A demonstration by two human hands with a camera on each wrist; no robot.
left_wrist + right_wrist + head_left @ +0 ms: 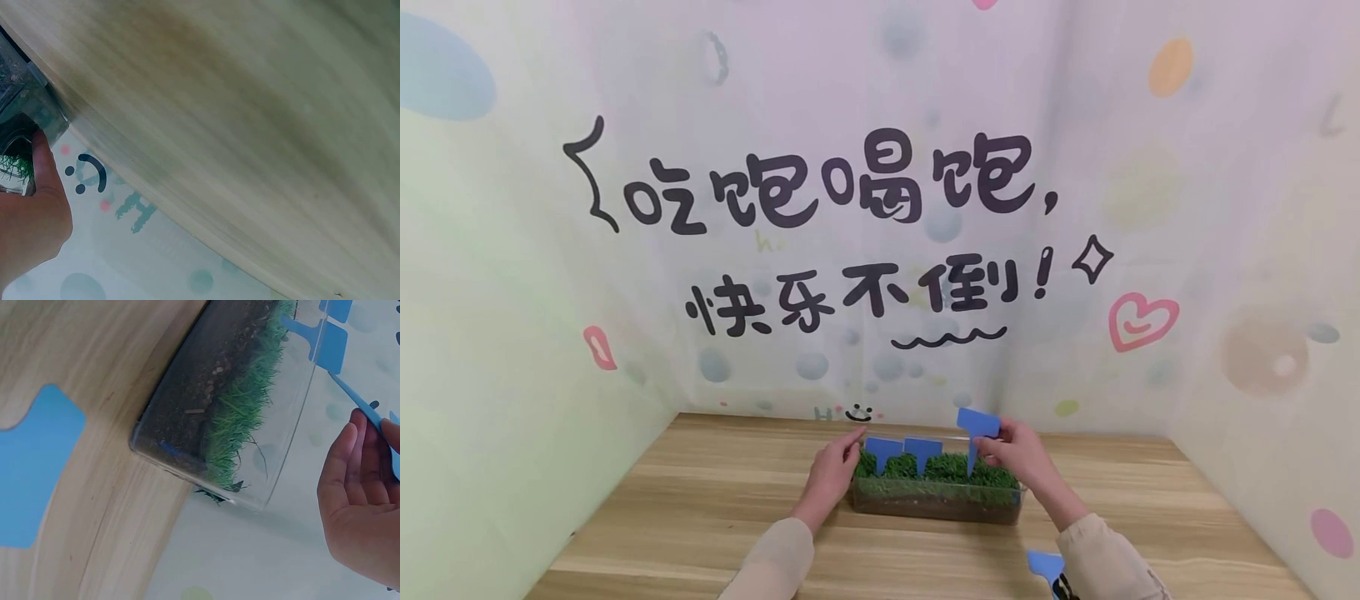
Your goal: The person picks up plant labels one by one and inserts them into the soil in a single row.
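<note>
A clear planter box (pixel 936 508) of soil and green grass (pixel 951 468) stands on the table. Two blue T-shaped plant labels, one on the left (pixel 883 450) and one beside it (pixel 922 450), are upright in the grass. My right hand (pixel 1022 454) pinches a third blue plant label (pixel 977 422) by its edge, its pointed stem downward over the grass's right part. At the box's left end, my left hand (pixel 831 475) rests with a straight finger along the wall; in the left wrist view this finger (pixel 47 169) lies against the clear plastic.
Another blue plant label (pixel 1045 564) lies on the wooden table (pixel 715 517) near the right sleeve; it looms large in the right wrist view. Behind the table's back edge hangs a printed curtain (pixel 865 83) with black lettering, and similar panels flank both sides.
</note>
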